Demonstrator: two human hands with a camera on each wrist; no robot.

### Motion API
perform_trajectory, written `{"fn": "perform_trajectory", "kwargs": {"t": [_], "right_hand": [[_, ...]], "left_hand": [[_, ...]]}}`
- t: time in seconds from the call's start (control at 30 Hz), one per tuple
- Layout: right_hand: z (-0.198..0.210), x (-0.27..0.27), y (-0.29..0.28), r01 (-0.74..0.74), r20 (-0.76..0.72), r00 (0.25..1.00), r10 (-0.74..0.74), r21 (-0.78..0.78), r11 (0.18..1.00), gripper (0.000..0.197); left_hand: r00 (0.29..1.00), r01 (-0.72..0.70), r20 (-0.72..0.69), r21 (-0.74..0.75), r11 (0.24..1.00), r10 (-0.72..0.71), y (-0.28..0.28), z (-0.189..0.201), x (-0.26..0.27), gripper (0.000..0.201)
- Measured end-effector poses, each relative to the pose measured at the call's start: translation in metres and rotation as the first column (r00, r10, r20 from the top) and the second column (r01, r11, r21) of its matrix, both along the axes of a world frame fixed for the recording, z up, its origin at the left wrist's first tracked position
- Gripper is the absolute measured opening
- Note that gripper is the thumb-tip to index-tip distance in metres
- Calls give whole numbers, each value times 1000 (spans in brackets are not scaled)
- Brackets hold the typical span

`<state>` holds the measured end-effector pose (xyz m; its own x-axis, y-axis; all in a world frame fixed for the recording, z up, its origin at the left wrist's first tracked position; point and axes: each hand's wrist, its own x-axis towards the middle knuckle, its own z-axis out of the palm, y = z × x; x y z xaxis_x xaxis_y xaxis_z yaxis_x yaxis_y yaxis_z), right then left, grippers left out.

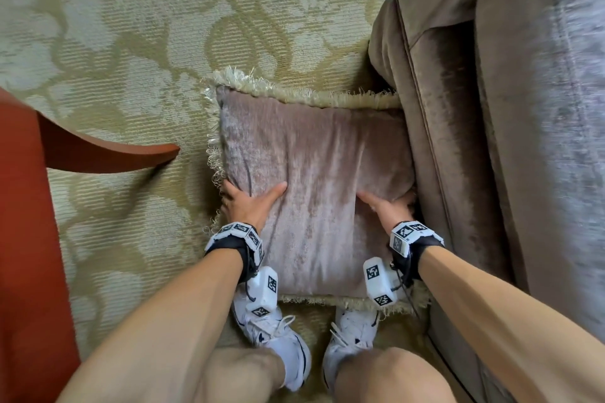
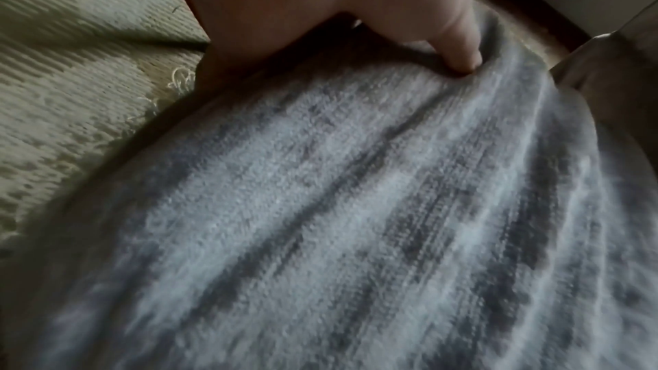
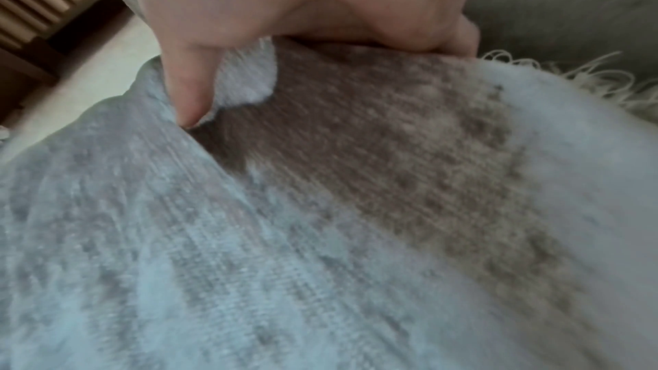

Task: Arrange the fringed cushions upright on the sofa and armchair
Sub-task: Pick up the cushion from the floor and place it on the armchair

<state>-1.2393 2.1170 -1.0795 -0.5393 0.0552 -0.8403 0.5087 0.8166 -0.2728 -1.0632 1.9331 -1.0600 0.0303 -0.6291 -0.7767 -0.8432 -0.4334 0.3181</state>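
Cushion [image 1: 314, 193] of mauve velvet with a cream fringe [image 1: 304, 93] lies flat on the patterned carpet [image 1: 124, 52], its right edge pressed against the front of the sofa [image 1: 458, 108]. Left hand [image 1: 250, 203] grips the cushion's left side, thumb [image 2: 459, 47] dug into the top face and the other fingers wrapped under the edge. Right hand [image 1: 388, 206] clamps the cushion's right side the same way, its thumb [image 3: 187, 89] pressing a dent into the velvet while the fingers curl round the edge beside the sofa. Near the cushion's closest edge stand two white trainers [image 1: 278, 337]. Left of the cushion, well apart, a curved red-brown wooden table leg [image 1: 108, 154] rests on the carpet
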Motion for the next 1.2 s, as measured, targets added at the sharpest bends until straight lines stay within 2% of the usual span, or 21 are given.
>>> {"fn": "perform_trajectory", "kwargs": {"t": [0.17, 0.23, 0.37, 0.57, 0.7, 0.8, 1.07, 1.2], "right_hand": [[28, 7, -3, -23, -36, 999, 21, -63, 998, 155], [44, 4, -4, -47, -41, 998, 44, -71, 996, 158], [50, 2, 3, -102, -9, 995, 101, -87, 991, 164], [57, 6, 5, -194, -16, 981, 193, -97, 976, 157], [68, 4, 8, -242, -29, 970, 240, -116, 963, 143], [85, 0, 10, -281, -10, 959, 282, -109, 954, 144], [129, 0, 16, -307, -45, 952, 303, -155, 939, 149], [149, 7, 16, -298, -64, 955, 291, -187, 936, 165]], "left_hand": [[999, -48, 7, -118, 992, 49, 6, 25, 10, 135], [998, -60, -1, -139, 988, 60, 12, 34, 10, 134], [994, -111, -16, -155, 982, 109, 24, 43, 17, 132], [988, -152, -18, -195, 969, 152, 34, 61, 28, 131], [983, -182, -17, -222, 958, 183, 46, 78, 32, 129], [978, -205, -24, -252, 946, 206, 58, 96, 33, 126], [966, -258, -40, -196, 946, 255, 74, 135, 44, 131], [961, -275, -37, -188, 943, 273, 82, 152, 55, 132]]}}
